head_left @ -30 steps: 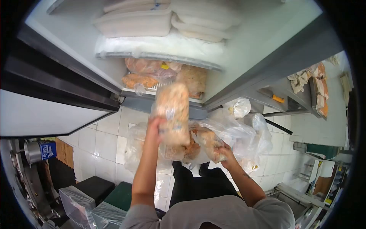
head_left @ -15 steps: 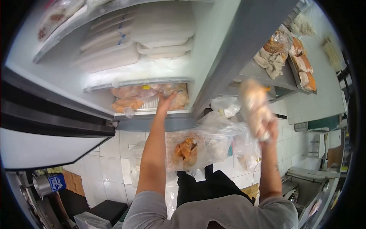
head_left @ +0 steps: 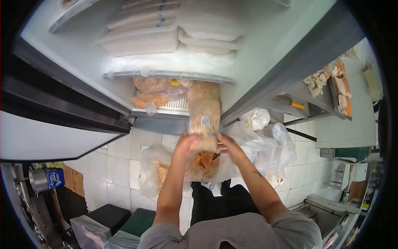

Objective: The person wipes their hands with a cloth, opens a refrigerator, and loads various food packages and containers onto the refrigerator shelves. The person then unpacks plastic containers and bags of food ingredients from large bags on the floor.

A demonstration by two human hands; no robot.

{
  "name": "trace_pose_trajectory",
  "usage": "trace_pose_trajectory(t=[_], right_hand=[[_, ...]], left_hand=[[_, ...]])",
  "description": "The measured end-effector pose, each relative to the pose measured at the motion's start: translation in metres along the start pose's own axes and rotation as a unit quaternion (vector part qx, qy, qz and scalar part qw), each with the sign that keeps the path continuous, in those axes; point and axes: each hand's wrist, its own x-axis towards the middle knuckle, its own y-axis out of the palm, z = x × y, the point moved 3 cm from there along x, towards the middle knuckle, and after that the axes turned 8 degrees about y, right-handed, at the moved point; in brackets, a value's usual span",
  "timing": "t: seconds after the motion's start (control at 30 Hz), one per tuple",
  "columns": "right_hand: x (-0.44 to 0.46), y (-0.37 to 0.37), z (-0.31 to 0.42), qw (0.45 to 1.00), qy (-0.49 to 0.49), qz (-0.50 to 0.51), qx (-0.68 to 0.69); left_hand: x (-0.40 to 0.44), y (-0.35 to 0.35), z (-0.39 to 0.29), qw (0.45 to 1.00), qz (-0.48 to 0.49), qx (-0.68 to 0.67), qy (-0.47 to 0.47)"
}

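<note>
A long clear-plastic package of pale tan food (head_left: 204, 114), with a small white label, extends from the bottom of the open freezer toward me. My left hand (head_left: 185, 145) grips the left side of its near end. On the opposite side, the fingers of my right hand (head_left: 229, 146) press against it. What exactly the package contains cannot be made out. Just below it, orange-brown food pieces (head_left: 206, 162) lie in a clear bag near my feet. Bags of pinkish and orange food (head_left: 150, 99) sit left of the package inside the freezer's bottom.
Frosted white containers (head_left: 143, 39) stand on the icy shelf (head_left: 166, 75) above. The freezer door (head_left: 54, 137) is open at left. Plastic bags (head_left: 265, 145) cover the tiled floor at right. A metal table (head_left: 302, 95) holds a tray of orange food (head_left: 342, 91).
My right hand has moved left and down to the freezer opening, bringing a package. My left hand has drawn back from inside the freezer to the package's near end. The view has shifted.
</note>
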Motion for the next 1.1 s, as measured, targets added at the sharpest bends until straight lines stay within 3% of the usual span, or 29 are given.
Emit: trace_pose_trajectory(t=[0.03, 0.17, 0.2, 0.23, 0.27, 0.37, 0.4, 0.5, 0.57, 0.63, 0.67, 0.7, 0.77, 0.87, 0.97, 1.1], right_hand=[[0.019, 0.008, -0.015, 0.978, 0.114, 0.092, 0.151], [0.060, 0.029, -0.075, 0.954, 0.108, 0.115, 0.254], [0.046, 0.038, -0.075, 0.957, 0.108, 0.100, 0.252], [0.038, 0.044, -0.074, 0.959, 0.106, 0.084, 0.248], [0.038, 0.048, -0.078, 0.962, 0.096, 0.085, 0.240], [0.042, 0.058, -0.084, 0.974, 0.063, 0.090, 0.198], [0.044, 0.062, -0.085, 0.979, 0.054, 0.093, 0.173], [0.036, 0.077, -0.068, 0.978, 0.092, 0.129, 0.137], [0.050, 0.066, -0.062, 0.978, 0.130, 0.130, 0.098], [0.102, 0.037, -0.061, 0.982, 0.150, 0.113, 0.036], [0.098, 0.039, -0.028, 0.998, 0.042, -0.022, -0.030], [0.092, 0.042, 0.010, 0.980, -0.070, -0.158, -0.094], [0.137, 0.026, 0.027, 0.978, -0.125, -0.152, 0.071], [0.167, 0.039, 0.041, 0.936, -0.135, -0.233, 0.229], [0.167, 0.053, 0.056, 0.926, -0.233, -0.206, 0.216], [0.176, 0.064, 0.071, 0.895, -0.309, -0.274, 0.167]], left_hand=[[-0.025, -0.001, 0.003, 1.000, 0.019, 0.006, -0.003], [-0.080, -0.043, 0.015, 0.982, 0.090, 0.160, -0.039], [-0.092, -0.054, -0.001, 0.930, -0.003, 0.358, 0.080], [-0.107, -0.060, -0.020, 0.820, -0.094, 0.531, 0.194], [-0.122, -0.057, -0.036, 0.658, -0.177, 0.670, 0.294], [-0.129, -0.035, -0.035, 0.770, -0.128, 0.543, 0.309], [-0.118, -0.029, -0.016, 0.812, -0.064, 0.513, 0.271], [-0.097, -0.027, -0.008, 0.921, -0.094, 0.304, 0.226], [-0.091, -0.029, -0.013, 0.985, -0.057, 0.096, 0.132], [-0.085, -0.043, 0.001, 0.993, -0.051, -0.097, 0.051], [-0.077, -0.065, 0.027, 0.982, -0.062, -0.180, 0.017], [-0.073, -0.079, 0.044, 0.962, -0.069, -0.262, -0.017], [-0.076, -0.084, 0.053, 0.965, -0.053, -0.258, 0.002], [-0.089, -0.083, 0.063, 0.971, -0.063, -0.232, 0.004], [-0.101, -0.088, 0.063, 0.977, -0.093, -0.192, -0.010], [-0.108, -0.097, 0.073, 0.982, -0.090, -0.163, -0.028]])
